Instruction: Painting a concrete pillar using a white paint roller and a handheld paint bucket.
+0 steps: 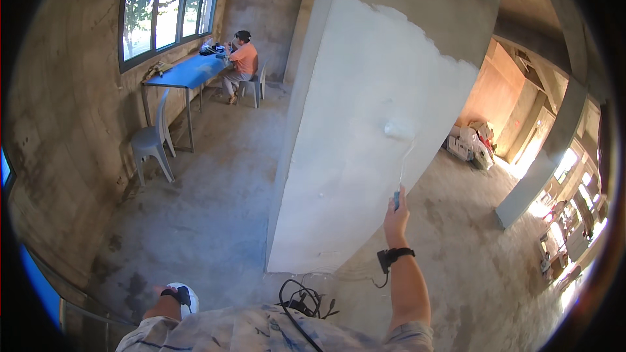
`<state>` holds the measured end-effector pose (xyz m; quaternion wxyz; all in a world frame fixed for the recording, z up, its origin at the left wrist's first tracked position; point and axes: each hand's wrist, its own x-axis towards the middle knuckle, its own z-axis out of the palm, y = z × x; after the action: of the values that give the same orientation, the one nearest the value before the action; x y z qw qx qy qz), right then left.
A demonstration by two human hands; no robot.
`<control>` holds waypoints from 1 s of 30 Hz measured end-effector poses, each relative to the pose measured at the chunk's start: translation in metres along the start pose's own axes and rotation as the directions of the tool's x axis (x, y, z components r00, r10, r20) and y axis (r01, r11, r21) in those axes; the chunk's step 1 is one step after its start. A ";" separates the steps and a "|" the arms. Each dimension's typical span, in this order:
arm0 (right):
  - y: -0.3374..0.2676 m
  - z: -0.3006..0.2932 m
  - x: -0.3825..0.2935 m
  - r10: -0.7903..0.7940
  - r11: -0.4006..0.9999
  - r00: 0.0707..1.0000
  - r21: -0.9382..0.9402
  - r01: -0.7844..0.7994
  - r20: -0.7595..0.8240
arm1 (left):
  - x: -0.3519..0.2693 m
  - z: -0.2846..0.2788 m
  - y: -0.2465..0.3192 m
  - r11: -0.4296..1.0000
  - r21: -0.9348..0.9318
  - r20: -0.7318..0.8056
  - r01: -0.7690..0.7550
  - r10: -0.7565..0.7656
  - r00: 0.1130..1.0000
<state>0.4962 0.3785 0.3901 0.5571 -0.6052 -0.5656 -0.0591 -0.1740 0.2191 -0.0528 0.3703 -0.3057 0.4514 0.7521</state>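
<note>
My right hand (pixel 397 215) grips the blue handle of a paint roller (pixel 400 130), whose white sleeve lies against a broad concrete pillar. White paint (pixel 352 88) covers much of the pillar's face, with a ragged upper edge below bare grey concrete (pixel 415 5). At the lower left, my left hand (pixel 166 291) is beside a white rounded container (pixel 188 298); it is partly hidden, and its hold cannot be made out. Each wrist wears a black strap with a small device.
A person (pixel 243 61) sits at a blue table (pixel 190 71) by the window. A grey plastic chair (pixel 149 139) stands nearer. Black cables (pixel 305 298) hang or lie by my body. Bags (pixel 474 144) are heaped behind the pillar at right, near another partly painted pillar (pixel 525 188).
</note>
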 end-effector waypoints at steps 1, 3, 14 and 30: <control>-0.003 0.003 -0.008 0.003 1.000 1.000 0.003 -0.003 0.000 | -0.001 0.003 -0.002 1.000 0.003 -0.003 -0.006 0.006 1.000; -0.008 0.002 -0.016 0.130 0.991 0.990 0.018 -0.132 0.058 | -0.003 0.005 -0.001 1.000 0.011 -0.005 -0.012 0.012 1.000; -0.050 -0.048 0.125 0.000 1.000 0.998 0.012 0.001 -0.068 | -0.013 0.011 0.006 1.000 -0.008 0.017 -0.014 0.014 1.000; -0.030 0.008 -0.016 0.113 0.994 0.987 -0.012 -0.113 0.118 | -0.060 0.023 -0.008 0.999 -0.034 -0.084 0.014 -0.017 0.996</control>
<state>0.4642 0.3669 0.3943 0.5234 -0.6402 -0.5623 0.0071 -0.1383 0.2254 0.0009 0.3516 -0.3466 0.4517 0.7431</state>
